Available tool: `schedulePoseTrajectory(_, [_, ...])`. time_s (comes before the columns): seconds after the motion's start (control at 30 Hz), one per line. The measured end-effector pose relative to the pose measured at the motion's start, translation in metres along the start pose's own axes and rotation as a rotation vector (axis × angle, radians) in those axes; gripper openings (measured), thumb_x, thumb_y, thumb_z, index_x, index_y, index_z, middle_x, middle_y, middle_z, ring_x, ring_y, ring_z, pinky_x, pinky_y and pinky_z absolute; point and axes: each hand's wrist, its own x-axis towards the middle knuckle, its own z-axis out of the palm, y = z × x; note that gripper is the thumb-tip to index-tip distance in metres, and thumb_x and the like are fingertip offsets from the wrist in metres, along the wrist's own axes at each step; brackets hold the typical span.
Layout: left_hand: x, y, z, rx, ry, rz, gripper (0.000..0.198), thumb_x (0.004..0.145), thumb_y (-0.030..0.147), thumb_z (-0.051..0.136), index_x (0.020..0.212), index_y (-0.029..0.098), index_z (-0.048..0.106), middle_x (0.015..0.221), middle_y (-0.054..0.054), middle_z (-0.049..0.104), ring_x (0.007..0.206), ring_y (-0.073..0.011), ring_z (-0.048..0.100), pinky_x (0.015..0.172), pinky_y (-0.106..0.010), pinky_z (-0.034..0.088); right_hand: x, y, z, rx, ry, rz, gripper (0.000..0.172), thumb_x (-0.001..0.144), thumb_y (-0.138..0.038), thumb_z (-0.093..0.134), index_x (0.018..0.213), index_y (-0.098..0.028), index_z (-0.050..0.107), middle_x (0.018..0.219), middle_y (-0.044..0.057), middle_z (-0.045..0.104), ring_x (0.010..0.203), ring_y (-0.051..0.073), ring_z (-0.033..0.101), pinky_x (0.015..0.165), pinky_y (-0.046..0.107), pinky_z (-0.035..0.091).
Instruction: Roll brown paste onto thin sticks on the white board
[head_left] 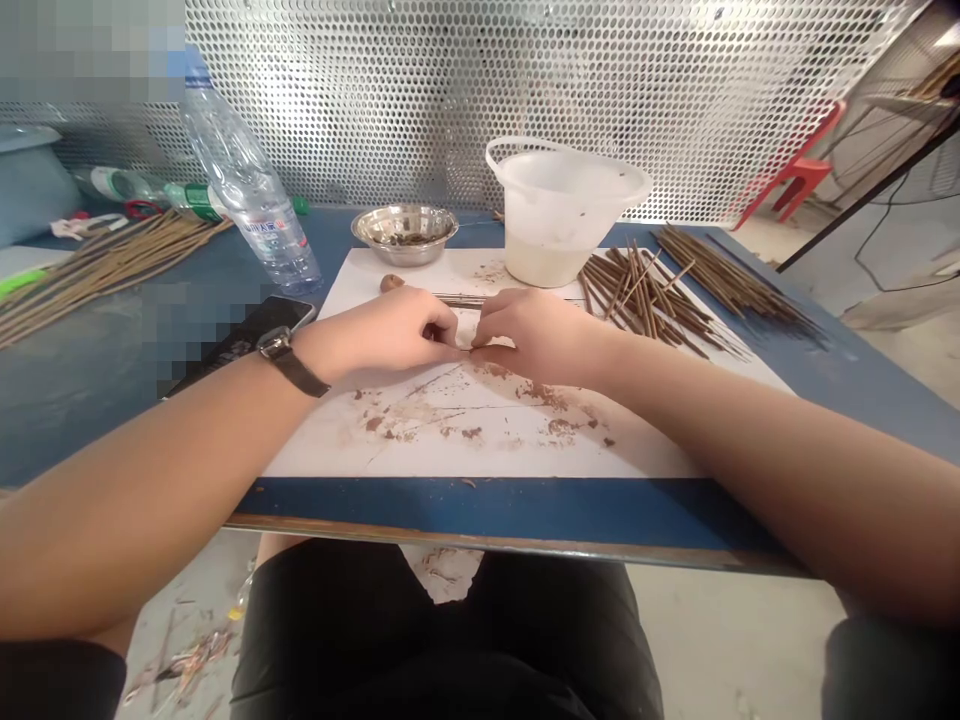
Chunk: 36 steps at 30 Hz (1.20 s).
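My left hand (pixel 409 325), with a watch on its wrist, and my right hand (pixel 536 330) meet over the middle of a white board (pixel 420 462). Thumb and fingers of each are pinched together, tips almost touching. Between them is a small dark bit, too small and covered to make out. Just beyond the fingers lie a few thin dark sticks (pixel 461 300), partly hidden by the hands. A small brown lump (pixel 391 283) rests behind my left hand. Brown crumbs (pixel 471 433) are scattered on the board nearer to me.
Behind the hands stand a metal bowl (pixel 409 254) and a translucent white bucket (pixel 544 220). Brown sticks (pixel 637 300) are heaped at right, with another bundle (pixel 731 280) beyond. A plastic bottle (pixel 262 220), a phone (pixel 247 335) and long tan sticks (pixel 112 262) are at left.
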Motion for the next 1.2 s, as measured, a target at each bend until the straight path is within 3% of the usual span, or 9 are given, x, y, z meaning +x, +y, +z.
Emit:
schedulePoseTrajectory(0.23, [-0.003,0.001,-0.009,0.022,-0.029,-0.048,0.033,0.082,0.056,0.084,0.084,0.024,0.077,0.087,-0.005,0.079,0.078,-0.0228,0.071,0.075,-0.035,0.047,-0.009,-0.019,-0.012,-0.108,-0.144,0.089,0.032,0.109,-0.034,0.061,0.116,-0.013,0.084,0.119,0.018,0.079,0.111,0.035,0.073,0.086,0.042,0.054])
schedulePoseTrajectory(0.4, [0.001,-0.004,-0.008,0.049,0.099,-0.116,0.043,0.091,0.062,0.073,0.105,0.023,0.082,0.093,-0.007,0.080,0.079,-0.0239,0.070,0.070,-0.034,0.046,-0.024,-0.045,-0.018,-0.136,-0.254,0.044,0.048,0.113,-0.048,0.058,0.124,-0.009,0.084,0.135,0.024,0.078,0.152,0.047,0.055,0.114,0.056,0.053])
schedulePoseTrajectory(0.6, [0.004,-0.005,-0.003,0.022,0.146,-0.141,0.030,0.092,0.045,0.071,0.103,0.020,0.083,0.089,-0.008,0.079,0.081,-0.0231,0.070,0.074,-0.035,0.047,-0.049,-0.076,-0.029,-0.075,-0.339,0.106,0.068,0.111,-0.065,0.050,0.138,-0.011,0.082,0.148,0.025,0.075,0.144,0.048,0.066,0.113,0.057,0.059])
schedulePoseTrajectory(0.73, [0.003,-0.003,-0.002,0.016,0.167,-0.158,0.027,0.093,0.044,0.071,0.099,0.020,0.082,0.088,-0.008,0.079,0.079,-0.0234,0.070,0.073,-0.035,0.048,-0.040,-0.073,-0.017,0.009,-0.325,0.123,0.096,0.109,-0.075,0.042,0.166,0.002,0.054,0.174,0.029,0.048,0.169,0.048,0.034,0.130,0.059,0.046])
schedulePoseTrajectory(0.83, [0.003,-0.003,-0.002,0.044,0.195,-0.162,0.028,0.093,0.046,0.071,0.097,0.021,0.082,0.090,-0.008,0.080,0.080,-0.0239,0.070,0.072,-0.035,0.047,-0.022,-0.054,-0.002,0.082,-0.302,0.098,0.099,0.111,-0.069,0.041,0.174,0.007,0.035,0.184,0.027,0.025,0.175,0.045,0.005,0.140,0.062,0.025])
schedulePoseTrajectory(0.9, [0.003,-0.004,-0.003,0.057,0.204,-0.158,0.028,0.093,0.047,0.071,0.097,0.021,0.082,0.092,-0.009,0.080,0.081,-0.0240,0.070,0.072,-0.035,0.048,-0.015,-0.044,0.003,0.123,-0.269,0.077,0.099,0.112,-0.068,0.040,0.178,0.004,0.024,0.187,0.025,0.012,0.175,0.045,-0.001,0.141,0.064,0.019])
schedulePoseTrajectory(1.0, [0.003,-0.003,-0.004,0.059,0.197,-0.178,0.028,0.093,0.045,0.071,0.096,0.020,0.083,0.090,-0.009,0.079,0.080,-0.0235,0.069,0.074,-0.035,0.049,-0.021,-0.047,-0.003,0.109,-0.289,0.084,0.097,0.111,-0.071,0.038,0.177,0.001,0.032,0.186,0.025,0.022,0.174,0.046,0.016,0.138,0.064,0.030])
schedulePoseTrajectory(1.1, [0.004,0.000,-0.005,0.055,0.178,-0.207,0.027,0.093,0.043,0.071,0.097,0.020,0.083,0.087,-0.008,0.078,0.080,-0.0233,0.069,0.074,-0.035,0.050,-0.038,-0.070,-0.021,0.003,-0.357,0.166,0.082,0.111,-0.063,0.046,0.164,-0.002,0.058,0.173,0.029,0.050,0.155,0.049,0.056,0.121,0.059,0.055])
schedulePoseTrajectory(1.2, [0.004,0.003,-0.006,0.044,0.168,-0.215,0.027,0.092,0.043,0.071,0.098,0.019,0.083,0.087,-0.008,0.077,0.080,-0.0233,0.069,0.075,-0.035,0.050,-0.046,-0.083,-0.033,-0.073,-0.441,0.244,0.067,0.111,-0.052,0.049,0.156,-0.007,0.068,0.163,0.029,0.062,0.138,0.049,0.071,0.108,0.059,0.062])
